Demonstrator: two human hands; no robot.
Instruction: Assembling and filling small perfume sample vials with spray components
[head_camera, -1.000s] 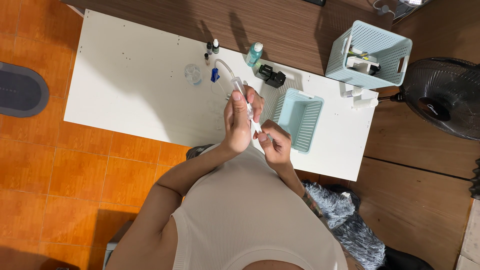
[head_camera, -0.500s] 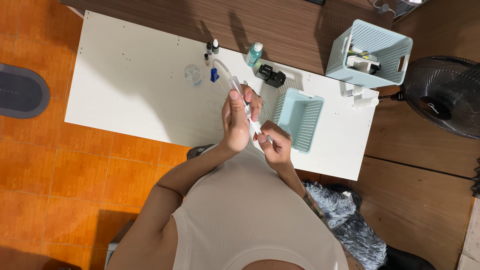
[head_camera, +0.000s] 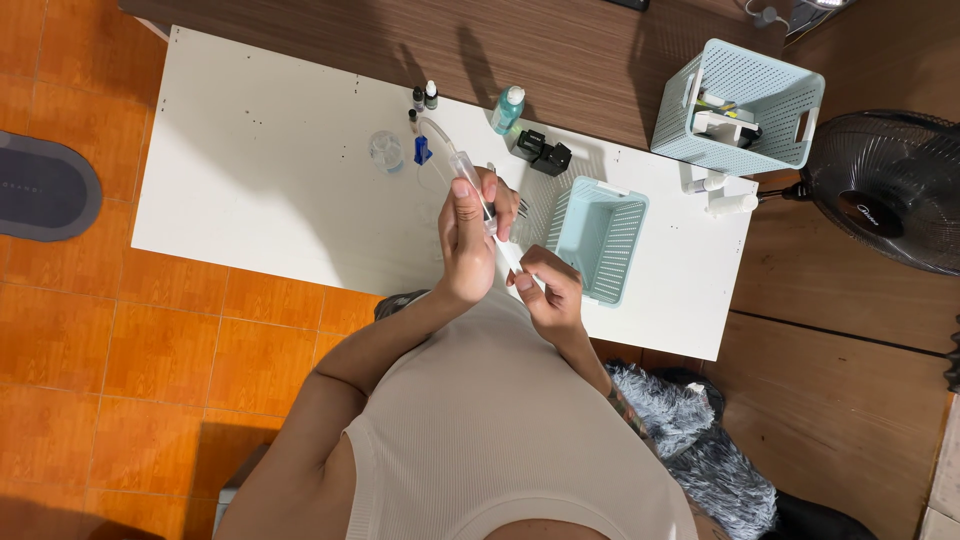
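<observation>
My left hand (head_camera: 468, 240) is closed around the barrel of a clear syringe (head_camera: 472, 188) and holds it tilted above the white table (head_camera: 260, 170). A clear tube (head_camera: 432, 130) runs from the syringe's far end toward the small bottles. My right hand (head_camera: 545, 295) pinches the white plunger (head_camera: 510, 257) at the syringe's near end. Both hands are just left of a small light blue basket (head_camera: 600, 240).
Two small dark dropper bottles (head_camera: 424, 96), a teal bottle (head_camera: 508, 108), a clear round cup (head_camera: 386, 150), a blue clip (head_camera: 422, 152) and a black device (head_camera: 542, 152) stand at the back. A larger blue basket (head_camera: 740, 105) and a black fan (head_camera: 890, 190) are at the right.
My right hand has drawn slightly back toward me with the plunger. The left hand and syringe have hardly moved.
</observation>
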